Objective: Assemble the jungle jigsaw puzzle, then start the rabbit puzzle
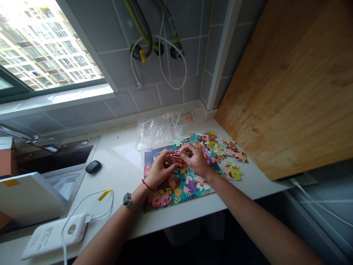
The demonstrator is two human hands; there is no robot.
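Observation:
A small red-and-white jigsaw piece [175, 154] is pinched between the fingers of my left hand [158, 171] and my right hand [198, 162], which meet over the middle of the board. Under them lies the partly filled jigsaw puzzle [190, 186], with animals and plants on a teal ground. My left forearm crosses its left edge, and my fingers hide part of its centre. Loose jigsaw pieces [212, 145] lie in a heap just beyond my right hand, some on top of the puzzle's upper right part. A few joined pieces [234, 171] rest to the right.
Crumpled clear plastic bags [154, 130] lie behind the puzzle against the tiled wall. To the left are a black mouse [93, 167], a white power bank [55, 233] with its cable, and a sink [74, 162] holding boxes. A wooden panel [289, 84] stands at the right.

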